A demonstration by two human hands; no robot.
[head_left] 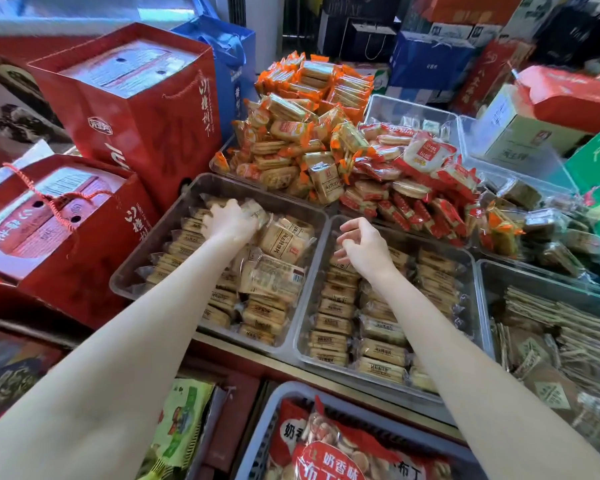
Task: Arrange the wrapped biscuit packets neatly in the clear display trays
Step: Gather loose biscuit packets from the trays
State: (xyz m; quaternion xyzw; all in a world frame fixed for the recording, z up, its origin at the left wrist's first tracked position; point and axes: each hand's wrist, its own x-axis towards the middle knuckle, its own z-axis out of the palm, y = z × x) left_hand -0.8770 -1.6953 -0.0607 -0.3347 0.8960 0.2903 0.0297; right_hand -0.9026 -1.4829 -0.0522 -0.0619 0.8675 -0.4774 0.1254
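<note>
Left hand (230, 221) grips a wrapped biscuit packet (255, 210) at the far end of the left clear tray (146, 252); right hand (361, 247) hovers loosely curled, empty, over the neatly rowed right tray (305, 306). Recommended: seat the packet on edge, label aligned with the left-side rows, then straighten the loose packets (278, 268) at centre.

Beige biscuit packets (336, 323) in clear trays (312, 237); orange packets (291, 129); red gift bags (146, 109).

Bare forearms (no sleeves visible).
</note>
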